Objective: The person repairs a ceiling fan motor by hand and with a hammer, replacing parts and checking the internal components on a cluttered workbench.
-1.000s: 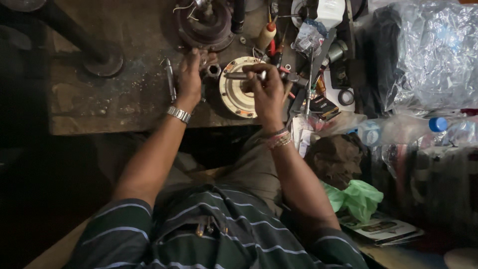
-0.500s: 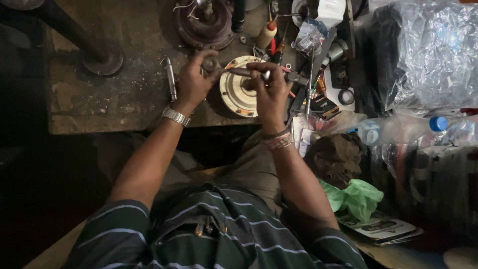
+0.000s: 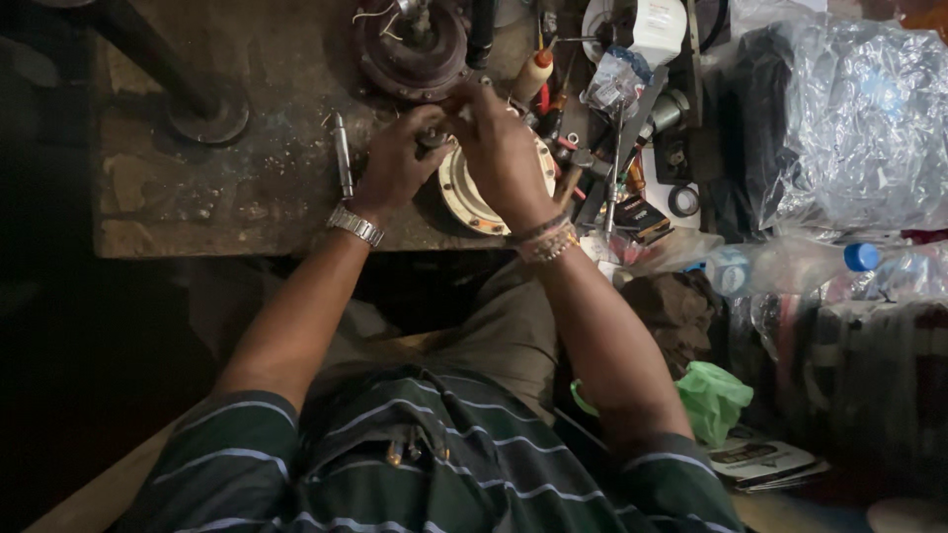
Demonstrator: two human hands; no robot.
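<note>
Mostly hidden: my right hand [image 3: 502, 158] lies knuckles-up over the round cream-coloured metal disc with a rusty rim [image 3: 464, 193], covering its middle and upper part, so I only see the lower-left arc of the rim. My left hand [image 3: 395, 163] is curled around a small dark part [image 3: 432, 140] just above the disc; fingers closed on it, though what the part is I cannot tell. Whether the right hand grips anything I cannot tell either; its fingers bend down out of sight, meeting the left fingertips.

Disc sits near the front edge of the worn, stained wooden table [image 3: 197, 197], touching both hands. Just beyond it, a dark round metal housing with loose wires [image 3: 410, 49], its top cut off by the frame. Slim steel rod [image 3: 342, 153] lies left of my left wrist, close but apart.

Right of the disc: dense clutter of tools [image 3: 612, 168], hard to separate in the dim light; small white bottle with orange cap [image 3: 533, 74] stands among them. Crinkled clear plastic sheet [image 3: 849, 118] beyond. Left half of the table is bare wood. Dark post with round base [image 3: 202, 109] at the far left.
</note>
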